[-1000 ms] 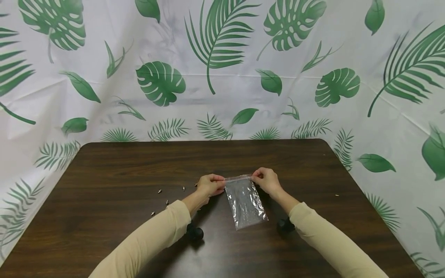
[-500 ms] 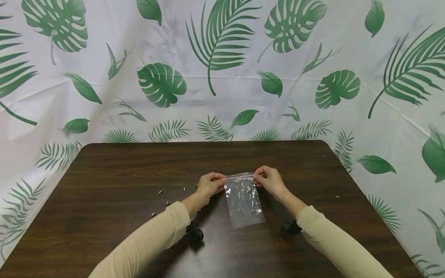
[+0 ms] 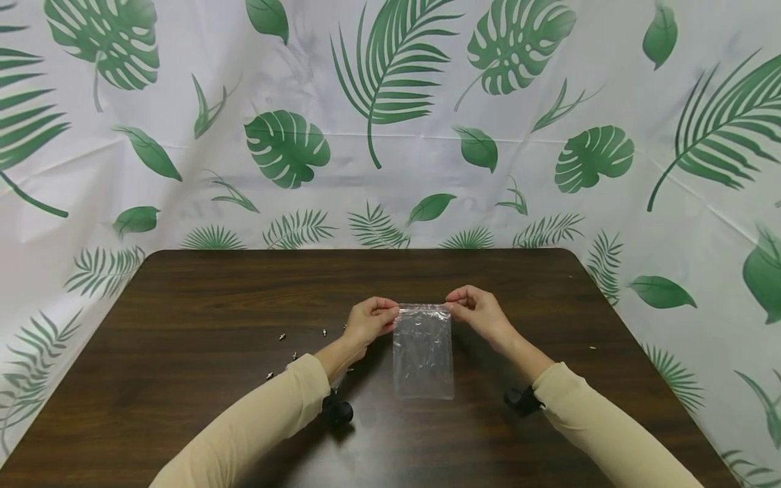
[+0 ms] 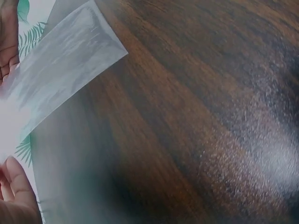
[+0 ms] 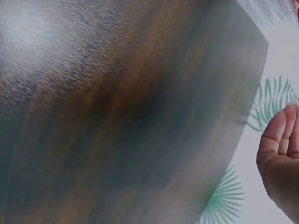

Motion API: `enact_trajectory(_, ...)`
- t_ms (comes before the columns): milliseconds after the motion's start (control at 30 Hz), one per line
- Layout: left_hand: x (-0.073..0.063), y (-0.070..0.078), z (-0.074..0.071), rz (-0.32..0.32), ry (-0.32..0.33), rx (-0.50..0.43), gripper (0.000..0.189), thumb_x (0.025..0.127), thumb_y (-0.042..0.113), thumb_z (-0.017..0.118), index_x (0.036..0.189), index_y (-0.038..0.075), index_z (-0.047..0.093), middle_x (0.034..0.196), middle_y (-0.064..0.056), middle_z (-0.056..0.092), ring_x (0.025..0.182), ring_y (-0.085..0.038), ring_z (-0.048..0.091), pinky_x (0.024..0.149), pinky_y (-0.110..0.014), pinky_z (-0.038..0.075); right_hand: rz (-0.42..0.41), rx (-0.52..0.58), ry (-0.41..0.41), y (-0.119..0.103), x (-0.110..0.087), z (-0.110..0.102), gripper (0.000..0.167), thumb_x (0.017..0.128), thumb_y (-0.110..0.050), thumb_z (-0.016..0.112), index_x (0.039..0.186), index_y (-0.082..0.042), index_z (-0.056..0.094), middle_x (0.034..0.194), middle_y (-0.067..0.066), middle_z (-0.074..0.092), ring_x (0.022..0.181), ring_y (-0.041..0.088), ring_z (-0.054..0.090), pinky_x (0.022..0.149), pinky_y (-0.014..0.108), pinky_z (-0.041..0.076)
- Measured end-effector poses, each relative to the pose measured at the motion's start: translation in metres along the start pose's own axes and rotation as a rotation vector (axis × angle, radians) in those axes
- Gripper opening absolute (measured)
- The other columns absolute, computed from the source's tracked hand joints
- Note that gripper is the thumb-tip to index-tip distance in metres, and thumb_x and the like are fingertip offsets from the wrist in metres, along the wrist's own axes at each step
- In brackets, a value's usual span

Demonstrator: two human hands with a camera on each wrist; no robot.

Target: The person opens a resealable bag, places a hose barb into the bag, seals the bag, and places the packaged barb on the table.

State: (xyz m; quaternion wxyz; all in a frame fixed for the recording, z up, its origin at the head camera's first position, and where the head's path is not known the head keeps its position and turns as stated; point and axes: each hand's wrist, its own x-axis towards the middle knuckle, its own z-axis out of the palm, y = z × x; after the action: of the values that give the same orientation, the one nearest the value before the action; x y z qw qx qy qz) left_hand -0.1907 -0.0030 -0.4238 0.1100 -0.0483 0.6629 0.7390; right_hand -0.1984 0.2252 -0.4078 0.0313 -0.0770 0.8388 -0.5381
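Observation:
A clear zip bag hangs nearly straight down between my two hands, its zip edge at the top. My left hand pinches the top left corner between thumb and fingers. At the top right corner, my right hand pinches the same edge. The left wrist view shows the bag as a flat, cloudy sheet, with part of the left hand low in the corner. In the right wrist view the right hand shows at the right edge. Nothing can be seen inside the bag.
Several small metal pieces lie scattered on the dark wooden table, left of the bag. A tiny light-coloured bit lies at the right. A white leaf-print cloth hangs behind the table.
The bag has swung from a tilt to hanging straight, and its top edge is level. My right hand has moved slightly right and up; the left still grips its corner.

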Motion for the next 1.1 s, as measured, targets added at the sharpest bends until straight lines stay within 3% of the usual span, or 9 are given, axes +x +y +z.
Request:
enact_trajectory(200, -0.001, 0.001, 0.001, 0.046, -0.054, 0.074, 0.016, 0.089, 0.006, 0.063, 0.101, -0.005, 0.063, 0.083, -0.005, 0.067, 0.07, -0.006, 0.06, 0.066, -0.022, 0.053, -0.047, -0.097, -0.104, -0.01, 0.001, -0.003, 0.026, 0.089, -0.013, 0.065, 0.106, 0.006, 0.064, 0.09, 0.013, 0.066, 0.072, 0.012, 0.056, 0.066, 0.033, 0.052)
enact_trajectory(400, -0.003, 0.006, 0.004, 0.065, -0.076, 0.095, 0.015, 0.089, 0.007, 0.063, 0.1, -0.004, 0.064, 0.083, -0.009, 0.068, 0.07, -0.007, 0.06, 0.067, -0.024, 0.053, -0.056, -0.123, -0.191, -0.021, 0.0, -0.002, 0.019, 0.089, -0.009, 0.064, 0.103, 0.003, 0.067, 0.095, 0.015, 0.067, 0.075, 0.015, 0.055, 0.066, 0.029, 0.05)
enact_trajectory(567, -0.005, 0.009, 0.005, 0.09, -0.088, 0.101, 0.016, 0.09, 0.007, 0.062, 0.101, -0.004, 0.064, 0.077, -0.002, 0.065, 0.068, -0.006, 0.059, 0.064, -0.021, 0.051, -0.055, -0.119, -0.22, -0.027, -0.002, -0.001, 0.017, 0.089, -0.008, 0.064, 0.1, 0.004, 0.068, 0.094, 0.015, 0.068, 0.074, 0.015, 0.056, 0.065, 0.029, 0.05)
enact_trajectory(833, -0.002, 0.013, 0.007, 0.131, -0.086, 0.036, 0.018, 0.09, 0.004, 0.061, 0.103, -0.008, 0.062, 0.078, -0.004, 0.065, 0.069, -0.005, 0.06, 0.061, -0.017, 0.049, -0.047, -0.123, -0.22, -0.031, -0.002, 0.0, 0.013, 0.087, -0.007, 0.066, 0.093, 0.004, 0.068, 0.083, 0.011, 0.065, 0.069, 0.013, 0.053, 0.06, 0.027, 0.047)
enact_trajectory(967, -0.002, 0.016, 0.008, 0.148, -0.051, 0.048, 0.018, 0.089, 0.005, 0.063, 0.103, -0.006, 0.064, 0.081, -0.004, 0.065, 0.071, -0.005, 0.06, 0.064, -0.017, 0.05, -0.044, -0.119, -0.189, -0.035, -0.003, 0.003, 0.01, 0.086, -0.004, 0.066, 0.09, 0.005, 0.066, 0.078, 0.007, 0.062, 0.068, 0.012, 0.051, 0.059, 0.024, 0.045)
enact_trajectory(1100, -0.004, 0.019, 0.008, 0.226, 0.078, 0.133, 0.018, 0.086, 0.008, 0.068, 0.101, -0.002, 0.067, 0.088, -0.009, 0.069, 0.073, -0.004, 0.058, 0.065, -0.016, 0.047, -0.048, -0.129, -0.127, -0.037, -0.006, 0.006, 0.01, 0.087, -0.004, 0.065, 0.089, 0.005, 0.065, 0.076, 0.007, 0.061, 0.065, 0.011, 0.049, 0.057, 0.022, 0.044)
